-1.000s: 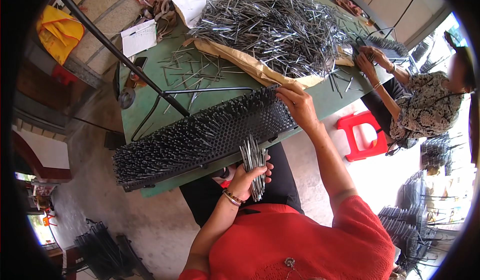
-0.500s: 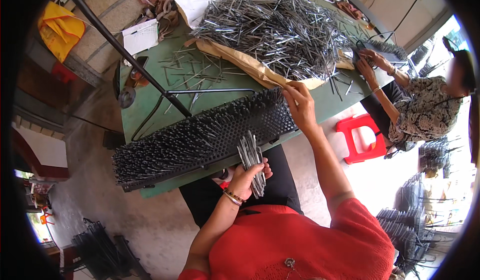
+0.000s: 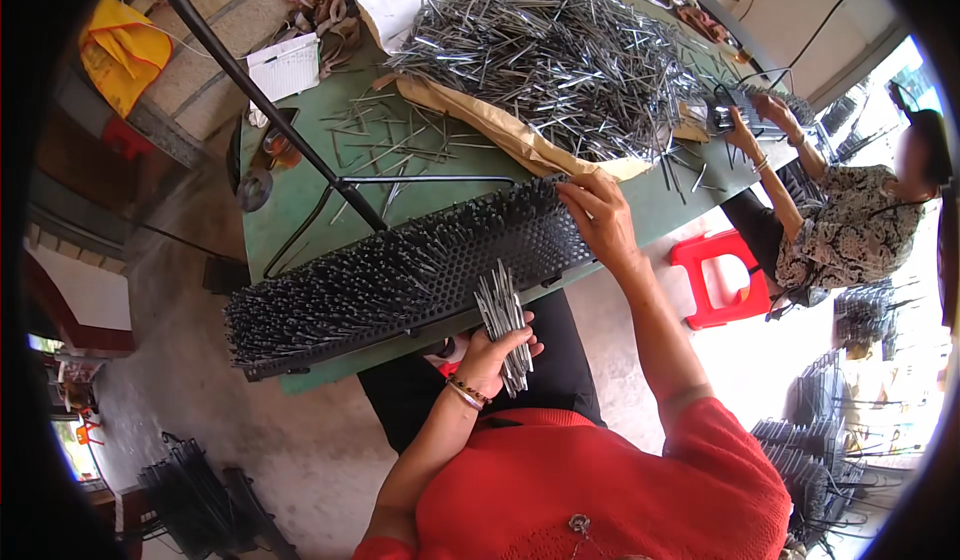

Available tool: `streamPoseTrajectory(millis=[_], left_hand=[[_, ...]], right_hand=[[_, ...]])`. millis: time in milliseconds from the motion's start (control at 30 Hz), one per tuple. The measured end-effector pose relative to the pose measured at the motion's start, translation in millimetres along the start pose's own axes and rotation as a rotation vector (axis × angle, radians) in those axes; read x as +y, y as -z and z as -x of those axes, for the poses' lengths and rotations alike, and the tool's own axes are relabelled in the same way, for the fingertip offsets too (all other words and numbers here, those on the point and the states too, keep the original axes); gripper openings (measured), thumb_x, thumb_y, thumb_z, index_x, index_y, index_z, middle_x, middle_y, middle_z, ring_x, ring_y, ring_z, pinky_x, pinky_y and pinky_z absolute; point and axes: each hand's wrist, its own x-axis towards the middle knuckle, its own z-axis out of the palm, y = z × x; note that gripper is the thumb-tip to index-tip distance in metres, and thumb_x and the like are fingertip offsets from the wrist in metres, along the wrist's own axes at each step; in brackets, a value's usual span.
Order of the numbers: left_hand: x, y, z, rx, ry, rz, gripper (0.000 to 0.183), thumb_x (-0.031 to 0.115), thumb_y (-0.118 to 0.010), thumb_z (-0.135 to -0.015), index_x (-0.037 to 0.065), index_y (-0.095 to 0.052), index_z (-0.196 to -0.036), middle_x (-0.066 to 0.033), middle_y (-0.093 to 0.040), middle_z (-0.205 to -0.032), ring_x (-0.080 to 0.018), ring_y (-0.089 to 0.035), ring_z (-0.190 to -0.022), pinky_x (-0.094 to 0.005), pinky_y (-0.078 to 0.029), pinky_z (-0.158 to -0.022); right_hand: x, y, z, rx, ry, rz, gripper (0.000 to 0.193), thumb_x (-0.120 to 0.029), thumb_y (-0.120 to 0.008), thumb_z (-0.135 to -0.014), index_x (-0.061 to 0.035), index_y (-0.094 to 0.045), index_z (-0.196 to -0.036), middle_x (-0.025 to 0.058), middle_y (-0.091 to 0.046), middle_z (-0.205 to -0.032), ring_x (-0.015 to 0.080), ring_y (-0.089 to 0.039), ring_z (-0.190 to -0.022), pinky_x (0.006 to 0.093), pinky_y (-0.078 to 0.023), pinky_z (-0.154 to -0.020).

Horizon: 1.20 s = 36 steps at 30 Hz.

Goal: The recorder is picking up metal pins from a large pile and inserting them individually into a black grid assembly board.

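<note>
A bundle of thin silvery metal rods [image 3: 504, 325] fans up out of my left hand [image 3: 492, 358], whose fingers are wrapped round its lower part near my lap. My right hand [image 3: 606, 222] is pinched at the upper right end of a long black perforated rack [image 3: 510, 232]; whatever lies between its fingertips is too small to make out. Dark-tipped rods [image 3: 330, 285] stand densely upright in the rack's left and middle holes and along its far edge. Bare holes show toward its near right side. The rack lies slanted along the table's near edge.
A large heap of metal rods [image 3: 550, 60] lies on brown paper [image 3: 470, 125] on the green table [image 3: 290, 195], with loose rods beside it. A black metal stand [image 3: 250, 90] rises at left. Rightward are a red stool [image 3: 715, 270] and a co-worker [image 3: 860, 210] handling another rack.
My right hand has shifted slightly left and down at the rack's far end. My left hand keeps its bundle in nearly the same place. The co-worker's hands have moved a little.
</note>
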Motion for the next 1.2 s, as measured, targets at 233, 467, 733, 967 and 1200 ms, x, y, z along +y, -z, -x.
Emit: streamPoseTrajectory(millis=[233, 467, 733, 967, 1200], left_hand=[[-0.2, 2.6, -1.4, -0.018, 0.027, 0.024, 0.025, 0.005, -0.060, -0.085, 0.002, -0.058, -0.110, -0.0060, -0.062, -0.093, -0.0176, -0.062, -0.084, -0.0401, -0.056, -0.078], [6.8, 3.5, 5.5, -0.018, 0.063, 0.057, 0.026, 0.008, -0.058, -0.088, 0.001, -0.058, -0.113, -0.0064, -0.062, -0.092, -0.0191, -0.064, -0.085, -0.0395, -0.057, -0.077], [14.2, 4.9, 16.3, -0.205, -0.025, -0.120, 0.031, 0.009, -0.060, -0.089, -0.001, -0.055, -0.118, -0.0068, -0.063, -0.094, -0.0152, -0.064, -0.079, -0.0286, -0.055, -0.069], [11.9, 16.2, 20.8, -0.169, -0.023, -0.108, 0.036, 0.011, -0.062, -0.088, 0.000, -0.053, -0.121, -0.0058, -0.062, -0.094, -0.0132, -0.062, -0.079, -0.0280, -0.054, -0.067], [8.4, 26.8, 16.6, -0.128, -0.008, -0.029, 0.032, 0.012, -0.061, -0.089, 0.002, -0.054, -0.119, -0.0036, -0.060, -0.090, -0.0113, -0.060, -0.077, -0.0266, -0.052, -0.063]], right_hand=[[-1.1, -3.7, 1.2, -0.016, -0.086, 0.056, 0.015, -0.006, -0.068, -0.077, -0.0012, -0.067, -0.092, 0.0103, -0.061, -0.088, 0.0288, -0.059, -0.081, 0.0376, -0.047, -0.072], [-38.8, 8.3, 11.0, -0.089, -0.320, -0.217, 0.016, -0.010, -0.068, -0.082, 0.0005, -0.067, -0.094, 0.0096, -0.064, -0.089, 0.0192, -0.061, -0.070, 0.0298, -0.048, -0.063], [-80.8, -5.7, 29.1, -0.514, -0.721, -0.762, 0.028, -0.023, -0.066, -0.088, 0.0044, -0.067, -0.094, 0.0056, -0.065, -0.076, 0.0096, -0.058, -0.071, 0.0261, -0.048, -0.063], [-71.1, -13.0, 21.5, -0.459, -0.871, -0.911, 0.025, -0.020, -0.064, -0.089, 0.0039, -0.066, -0.092, 0.0025, -0.065, -0.078, 0.0066, -0.057, -0.073, 0.0234, -0.048, -0.066], [-73.4, -23.1, -15.5, -0.189, -0.653, -0.824, 0.024, -0.016, -0.063, -0.090, 0.0059, -0.064, -0.099, 0.0050, -0.067, -0.082, 0.0073, -0.059, -0.076, 0.0234, -0.049, -0.071]])
